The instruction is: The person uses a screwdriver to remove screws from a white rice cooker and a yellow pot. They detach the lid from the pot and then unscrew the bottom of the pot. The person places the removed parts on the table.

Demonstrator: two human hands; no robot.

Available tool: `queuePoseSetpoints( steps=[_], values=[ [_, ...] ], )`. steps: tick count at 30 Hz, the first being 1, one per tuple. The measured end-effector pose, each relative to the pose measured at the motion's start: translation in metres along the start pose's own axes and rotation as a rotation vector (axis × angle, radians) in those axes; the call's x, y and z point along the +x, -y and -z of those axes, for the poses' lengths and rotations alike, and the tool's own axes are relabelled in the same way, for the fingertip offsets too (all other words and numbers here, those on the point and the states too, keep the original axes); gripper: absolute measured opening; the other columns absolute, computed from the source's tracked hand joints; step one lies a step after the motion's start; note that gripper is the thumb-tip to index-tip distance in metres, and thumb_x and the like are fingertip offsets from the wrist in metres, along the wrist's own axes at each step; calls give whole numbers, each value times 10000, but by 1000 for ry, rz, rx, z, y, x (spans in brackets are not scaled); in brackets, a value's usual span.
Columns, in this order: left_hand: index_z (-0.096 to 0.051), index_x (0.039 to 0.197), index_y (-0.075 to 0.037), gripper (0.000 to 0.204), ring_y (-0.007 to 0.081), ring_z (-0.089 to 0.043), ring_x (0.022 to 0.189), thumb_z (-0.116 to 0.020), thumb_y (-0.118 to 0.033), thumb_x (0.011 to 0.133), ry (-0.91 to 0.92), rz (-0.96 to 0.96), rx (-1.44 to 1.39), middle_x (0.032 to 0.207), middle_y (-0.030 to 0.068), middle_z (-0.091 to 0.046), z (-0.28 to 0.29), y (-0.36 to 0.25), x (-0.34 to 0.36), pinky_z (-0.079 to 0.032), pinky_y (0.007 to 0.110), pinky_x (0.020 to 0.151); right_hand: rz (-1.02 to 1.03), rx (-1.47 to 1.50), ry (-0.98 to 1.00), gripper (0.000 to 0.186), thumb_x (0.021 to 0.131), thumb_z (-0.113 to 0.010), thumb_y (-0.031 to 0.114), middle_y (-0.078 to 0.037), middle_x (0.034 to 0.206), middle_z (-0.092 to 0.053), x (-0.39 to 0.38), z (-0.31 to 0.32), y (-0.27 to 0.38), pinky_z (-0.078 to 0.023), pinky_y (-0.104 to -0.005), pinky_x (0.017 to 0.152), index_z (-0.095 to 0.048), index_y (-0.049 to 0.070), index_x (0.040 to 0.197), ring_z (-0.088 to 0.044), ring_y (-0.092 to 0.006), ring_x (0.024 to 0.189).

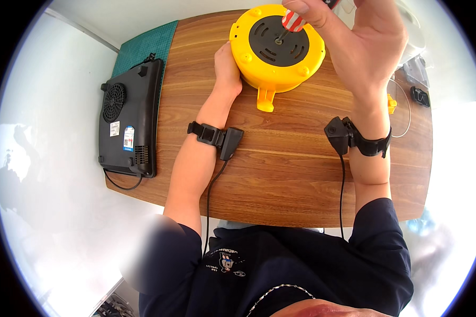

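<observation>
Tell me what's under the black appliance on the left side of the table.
The black appliance lies underside up, its far end resting on a green cutting mat and the rest on the wooden table. Whatever else lies beneath it is covered.

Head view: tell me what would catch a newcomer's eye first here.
The bright yellow cable reel stands out at the far middle of the wooden table, its black centre facing up. The right hand holds a red-and-white striped screwdriver down into that centre, while the left hand rests against the reel's left side. A black appliance with a round fan grille lies at the table's left edge.
</observation>
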State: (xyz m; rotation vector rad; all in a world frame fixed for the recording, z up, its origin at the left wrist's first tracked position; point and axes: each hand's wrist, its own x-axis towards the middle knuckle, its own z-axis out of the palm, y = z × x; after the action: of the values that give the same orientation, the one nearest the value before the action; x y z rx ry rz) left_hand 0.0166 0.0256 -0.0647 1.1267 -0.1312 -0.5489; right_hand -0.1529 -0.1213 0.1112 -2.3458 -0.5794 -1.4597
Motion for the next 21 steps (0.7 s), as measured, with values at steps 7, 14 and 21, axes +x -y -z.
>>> queuePoseSetpoints(
  steps=[7,14,21],
  values=[
    [-664,953,-70,202,131,-612,851,-517,-186,1029,-7,11,24,951,9,-673,5,2,0,-483,310,776,-113,364,-388,399,985,-692,100,-106,1206,-629,-2,-57,6,-489,-292,948,-567,-25,1343,-597,-169,1090],
    [-664,975,-71,197,129,-616,862,-518,-190,1034,17,21,18,959,5,-674,-3,1,0,-487,309,790,-20,221,-107,363,1017,-616,87,-126,1266,-601,1,-10,-7,-476,-299,983,-545,-44,1347,-587,-180,1141],
    [-663,989,-74,188,129,-623,869,-520,-188,1032,-9,20,14,958,5,-676,0,-2,-4,-493,308,800,31,159,-186,397,1014,-634,107,-151,1266,-594,-3,-32,-4,-479,-303,970,-539,-45,1368,-592,-197,1098]
  ],
)
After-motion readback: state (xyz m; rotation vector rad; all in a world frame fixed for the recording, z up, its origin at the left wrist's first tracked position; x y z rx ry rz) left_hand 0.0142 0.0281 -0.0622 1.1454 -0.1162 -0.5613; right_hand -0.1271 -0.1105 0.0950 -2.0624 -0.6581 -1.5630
